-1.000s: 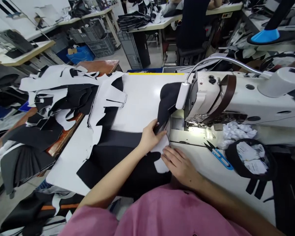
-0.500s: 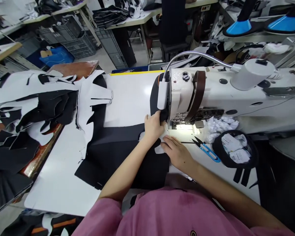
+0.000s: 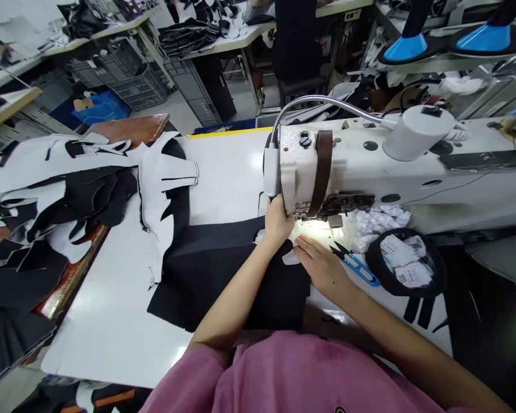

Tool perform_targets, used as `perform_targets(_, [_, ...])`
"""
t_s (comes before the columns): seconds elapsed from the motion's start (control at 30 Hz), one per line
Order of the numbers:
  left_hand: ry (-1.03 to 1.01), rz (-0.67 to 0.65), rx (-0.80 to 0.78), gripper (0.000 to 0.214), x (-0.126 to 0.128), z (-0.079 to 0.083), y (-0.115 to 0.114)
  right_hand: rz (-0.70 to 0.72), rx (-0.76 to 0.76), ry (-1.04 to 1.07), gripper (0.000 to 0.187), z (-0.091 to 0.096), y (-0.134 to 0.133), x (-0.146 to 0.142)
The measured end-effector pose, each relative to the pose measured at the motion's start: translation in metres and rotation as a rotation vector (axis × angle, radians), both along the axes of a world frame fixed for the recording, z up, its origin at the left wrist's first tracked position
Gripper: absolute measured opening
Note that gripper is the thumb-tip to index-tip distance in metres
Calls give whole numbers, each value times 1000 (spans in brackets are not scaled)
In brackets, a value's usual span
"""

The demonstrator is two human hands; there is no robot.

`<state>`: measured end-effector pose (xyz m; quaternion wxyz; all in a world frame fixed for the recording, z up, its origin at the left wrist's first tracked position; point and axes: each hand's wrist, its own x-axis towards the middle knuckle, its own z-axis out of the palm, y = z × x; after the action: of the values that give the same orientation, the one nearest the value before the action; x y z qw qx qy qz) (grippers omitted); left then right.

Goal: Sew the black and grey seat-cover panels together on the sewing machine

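A large piece of black fabric (image 3: 241, 287) lies across the table, its right end under the head of a white sewing machine (image 3: 352, 155). My left hand (image 3: 278, 222) is closed on the fabric right beside the needle area, its fingertips partly hidden by the machine. My right hand (image 3: 322, 265) lies flat at the fabric's right edge, fingers stretched out just in front of the lit needle plate. Between the hands a small white patch (image 3: 290, 257) shows on the black fabric. Blue-handled thread snips (image 3: 356, 268) lie to the right of my right hand.
A round black container (image 3: 406, 263) with white labels stands beyond the snips. Small white pieces (image 3: 380, 223) are heaped by the machine. White and black cut pieces (image 3: 155, 195) cover the table's left side. A bendable lamp (image 3: 272, 172) hangs before the machine head.
Both hands and the black fabric have shifted right, closer in under the machine head. The view has also turned slightly. The snips stay where they lay.
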<state>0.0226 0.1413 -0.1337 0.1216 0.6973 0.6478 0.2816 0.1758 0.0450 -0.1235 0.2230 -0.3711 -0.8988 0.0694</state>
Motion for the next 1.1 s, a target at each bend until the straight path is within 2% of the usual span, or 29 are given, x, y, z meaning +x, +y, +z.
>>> perform_targets(0.17, [24,3,27,36,5,2,-1,7,35,7,37,-4,2,4])
perform_targets(0.33, [66,-52,15,34,2,3,-1,32,71,-3,36,-1,1,3])
perform_targets(0.53, [119,-91,48,28,-2,-2,10,27,88,30,38,-3,3,0])
perform_targets(0.63, [134,-90,37,29,-2,3,9,17,94,28,38,-5,7,-2])
perform_targets(0.7, [130,-59,104,33,-2,12,-6,27,102,36,37,-3,7,-2])
perform_targets(0.8, [98,-27,270,45,-4,30,-55,40,45,126,38,4,0,-1])
perform_targets(0.83, [79,-89,275,47,-6,35,-73,19,15,169,38,6,-3,-1])
perform_targets(0.93, [96,-450,25,70,-9,43,-115,-136,-44,192,27,12,-10,4])
perform_targets(1.0, [181,-579,-91,87,-7,41,-123,-236,-49,107,14,12,-11,8])
perform_targets(1.1, [303,-535,-74,85,1,35,-110,-268,-32,7,11,12,-11,15])
